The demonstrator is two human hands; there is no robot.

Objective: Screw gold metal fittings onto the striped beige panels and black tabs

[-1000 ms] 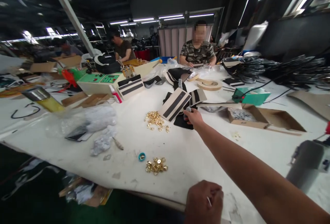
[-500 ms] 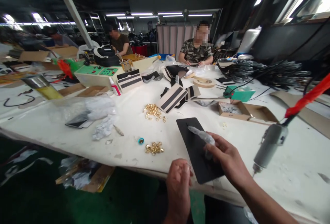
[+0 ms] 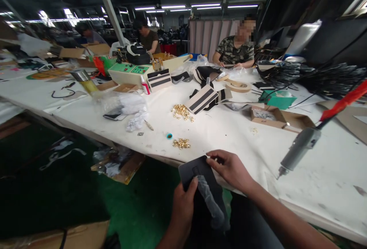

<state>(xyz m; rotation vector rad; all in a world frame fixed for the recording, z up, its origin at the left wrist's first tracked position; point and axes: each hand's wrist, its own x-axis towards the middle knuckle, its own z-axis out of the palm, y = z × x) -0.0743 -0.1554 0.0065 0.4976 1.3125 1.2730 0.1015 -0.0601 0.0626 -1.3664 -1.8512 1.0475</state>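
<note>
A flat black panel [image 3: 191, 169] with a clear-wrapped strip [image 3: 210, 202] lying along it is held over the table's near edge, above my lap. My left hand [image 3: 180, 207] grips the panel from below, thumb on top. The fingers of my right hand [image 3: 229, 168] curl over the panel's upper right corner. Small piles of gold metal fittings [image 3: 181, 143] lie on the white table [image 3: 235, 142] just beyond the panel.
A hanging power tool [image 3: 298, 149] with a red cable dangles over the table at right. Striped panels [image 3: 202, 99], cardboard boxes [image 3: 282, 119], a tape roll [image 3: 237, 85] and a green control box [image 3: 129, 72] crowd the far side. Two people sit opposite, a third far left.
The black panel came off the table toward my lap. My left hand took hold of its lower part, and my right hand shifted to its upper corner. The view swung left.
</note>
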